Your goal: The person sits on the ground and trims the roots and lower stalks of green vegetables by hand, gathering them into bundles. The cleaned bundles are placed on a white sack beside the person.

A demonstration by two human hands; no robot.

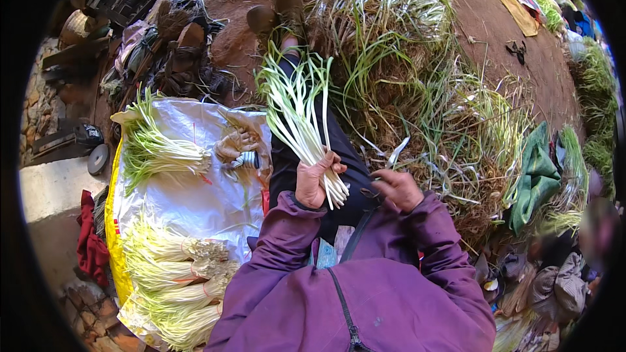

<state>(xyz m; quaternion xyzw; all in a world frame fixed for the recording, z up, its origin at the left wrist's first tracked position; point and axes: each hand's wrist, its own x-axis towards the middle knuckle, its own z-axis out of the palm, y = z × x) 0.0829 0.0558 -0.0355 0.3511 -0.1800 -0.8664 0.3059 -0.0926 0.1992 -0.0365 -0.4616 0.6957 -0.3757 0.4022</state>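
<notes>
My left hand (315, 181) is closed round the white stems of a bunch of long leafy greens (298, 112), above my dark trousers. The leaves fan out towards my feet and the pale ends stick out below my fist. At the right, my right hand (398, 188) is bent beside a loose pale stalk (398, 151); whether its fingers hold anything I cannot tell. A white plastic sheet (195, 205) lies on my left. It carries one small bundle of greens (166, 156), work gloves (237, 146) and several tied bundles (181, 278).
Large heaps of untrimmed greens with roots (381, 44) lie ahead and to my right. A green cloth (533, 178) rests at the heap's right edge. Piled cloth and debris (181, 54) lie ahead left, a red cloth (93, 239) beyond the sheet. A blurred shape is at far right.
</notes>
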